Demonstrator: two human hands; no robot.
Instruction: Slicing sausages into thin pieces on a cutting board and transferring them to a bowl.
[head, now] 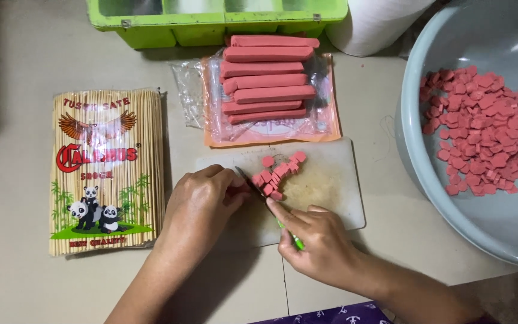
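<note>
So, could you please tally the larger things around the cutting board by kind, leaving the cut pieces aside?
Whole pink sausage sticks, stacked on their wrapper: 7
Packs of bamboo skewers: 1
Grey basins: 1
Green trays: 1
Knives, in the right hand: 1
White paper rolls: 1
Total: 12

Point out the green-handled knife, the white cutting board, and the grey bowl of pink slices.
green-handled knife [297, 242], head view, handle tip
white cutting board [331, 183], head view, bare surface
grey bowl [412, 162], head view, left rim
</note>
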